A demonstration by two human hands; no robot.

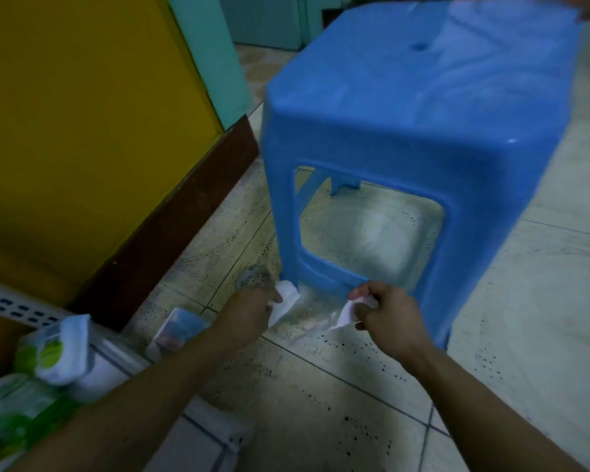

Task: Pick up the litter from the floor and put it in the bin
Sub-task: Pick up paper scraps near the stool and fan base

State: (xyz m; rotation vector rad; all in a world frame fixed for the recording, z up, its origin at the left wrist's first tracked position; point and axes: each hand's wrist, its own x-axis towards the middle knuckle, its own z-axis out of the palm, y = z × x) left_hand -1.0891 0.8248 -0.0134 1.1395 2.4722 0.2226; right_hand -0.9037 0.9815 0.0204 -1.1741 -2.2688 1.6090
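My left hand (252,306) grips a white crumpled tissue (286,296) low over the tiled floor, by the near left leg of a blue plastic stool (423,107). My right hand (389,310) pinches a second white scrap of tissue (346,313), which hangs from its curled fingers just in front of the stool's lower bar. A grey crumpled wad (252,275) lies on the floor right beyond my left hand. No bin can be seen.
A yellow wall with a brown skirting (171,226) runs along the left. Packs of wipes (53,352) and a small packet (181,328) lie at the lower left. Speckled floor tiles (321,403) stretch in front and to the right of the stool.
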